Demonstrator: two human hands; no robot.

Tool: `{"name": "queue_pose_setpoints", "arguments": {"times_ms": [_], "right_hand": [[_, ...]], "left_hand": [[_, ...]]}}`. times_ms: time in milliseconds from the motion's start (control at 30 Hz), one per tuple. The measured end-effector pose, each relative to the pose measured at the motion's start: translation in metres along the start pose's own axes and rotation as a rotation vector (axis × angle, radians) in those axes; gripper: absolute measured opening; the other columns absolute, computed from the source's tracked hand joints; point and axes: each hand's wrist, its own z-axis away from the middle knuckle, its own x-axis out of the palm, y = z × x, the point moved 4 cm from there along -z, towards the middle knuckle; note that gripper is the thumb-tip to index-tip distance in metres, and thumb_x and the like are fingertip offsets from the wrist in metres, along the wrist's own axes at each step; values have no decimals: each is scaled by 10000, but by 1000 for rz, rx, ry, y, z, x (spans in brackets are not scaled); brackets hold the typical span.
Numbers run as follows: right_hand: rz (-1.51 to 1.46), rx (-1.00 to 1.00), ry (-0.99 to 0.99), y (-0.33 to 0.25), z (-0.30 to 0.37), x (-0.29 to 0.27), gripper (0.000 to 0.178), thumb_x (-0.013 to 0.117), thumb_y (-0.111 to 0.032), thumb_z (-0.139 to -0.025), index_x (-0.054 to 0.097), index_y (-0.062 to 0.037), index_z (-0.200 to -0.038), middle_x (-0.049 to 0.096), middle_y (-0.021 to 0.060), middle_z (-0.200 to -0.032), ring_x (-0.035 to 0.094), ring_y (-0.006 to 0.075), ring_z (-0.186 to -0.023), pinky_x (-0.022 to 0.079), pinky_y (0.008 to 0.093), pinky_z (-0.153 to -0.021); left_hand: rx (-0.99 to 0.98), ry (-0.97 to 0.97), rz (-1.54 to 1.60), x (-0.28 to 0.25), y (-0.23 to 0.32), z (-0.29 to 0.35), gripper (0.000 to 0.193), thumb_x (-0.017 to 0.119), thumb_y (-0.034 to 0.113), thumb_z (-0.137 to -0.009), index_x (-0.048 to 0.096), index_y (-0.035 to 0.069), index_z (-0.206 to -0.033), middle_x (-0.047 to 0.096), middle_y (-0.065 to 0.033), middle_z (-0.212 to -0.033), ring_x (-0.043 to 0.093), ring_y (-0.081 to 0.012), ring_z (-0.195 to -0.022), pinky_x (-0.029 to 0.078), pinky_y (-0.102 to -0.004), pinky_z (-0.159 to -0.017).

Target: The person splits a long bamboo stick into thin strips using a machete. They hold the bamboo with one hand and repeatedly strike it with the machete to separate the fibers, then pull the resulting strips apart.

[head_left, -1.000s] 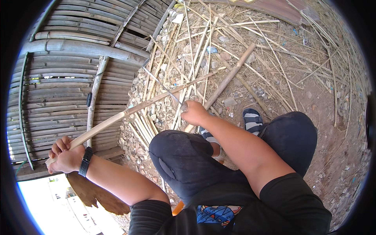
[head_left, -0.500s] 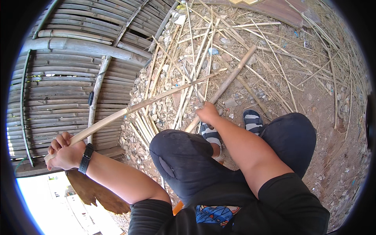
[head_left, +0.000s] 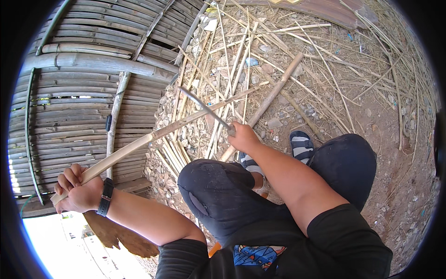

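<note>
My left hand (head_left: 80, 189), with a dark watch on its wrist, is wrapped round the near end of a long split bamboo strip (head_left: 121, 152). The strip slants up and away to the right, its thin far end over the littered ground. In my right hand (head_left: 245, 138) is the handle of a long knife (head_left: 199, 101). Its narrow grey blade points up and left, crossing the strip in view; whether the two touch I cannot tell. Beyond the right hand, a thick round wooden pole (head_left: 278, 88) lies on the ground.
A wall of bamboo slats (head_left: 74, 104) stands on the left. Thin split strips (head_left: 239, 65) are strewn over stony ground ahead, with a bundle of short pieces (head_left: 175, 156) by my left knee. My sandalled feet (head_left: 301, 145) rest near the pole. A brown sheet (head_left: 320, 11) lies at the far edge.
The knife blade has swung to the left, from pointing away ahead to lying across the strip in view. My right hand has turned with it. The left hand and strip have barely shifted.
</note>
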Motion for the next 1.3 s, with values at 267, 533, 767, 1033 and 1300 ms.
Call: {"name": "queue_pose_setpoints", "arguments": {"times_ms": [267, 533, 767, 1033, 1300], "right_hand": [[78, 34, 3, 1, -3, -2, 378, 698, -233, -818, 632, -14, -1119, 712, 241, -943, 692, 419, -923, 544, 514, -825], [-74, 5, -76, 5, -4, 7, 403, 705, -243, -782, 650, -10, -1107, 705, 240, -911, 692, 405, -884, 548, 480, -801], [-133, -159, -193, -37, -4, 19, 387, 713, -238, -768, 653, -14, -1077, 705, 232, -899, 689, 414, -873, 546, 485, -788], [-104, -42, -98, 0, -2, 10, 364, 708, -235, -785, 649, -10, -1065, 704, 244, -895, 689, 427, -869, 548, 488, -783], [-54, -201, -123, -35, -2, 5, 452, 717, -292, -795, 661, -13, -1146, 704, 242, -864, 695, 416, -858, 554, 493, -782]], "left_hand": [[16, 23, -21, -12, -7, -4, 697, 348, 818, -922, 456, 150, -753, 329, 26, -571, 236, -119, -464, 196, -268, -450], [33, 84, -66, -7, -7, -2, 696, 331, 812, -931, 456, 150, -759, 327, 25, -575, 231, -120, -464, 198, -268, -447], [113, 311, -242, -11, -9, 2, 635, 288, 711, -1008, 426, 139, -769, 298, 12, -587, 220, -137, -469, 194, -276, -447], [76, 331, -296, -4, -10, 0, 580, 316, 658, -1026, 416, 142, -782, 310, 6, -597, 244, -151, -477, 211, -284, -446], [4, 191, -150, -8, -18, 1, 585, 481, 718, -940, 457, 150, -799, 409, 17, -637, 378, -143, -549, 341, -282, -541]]}}
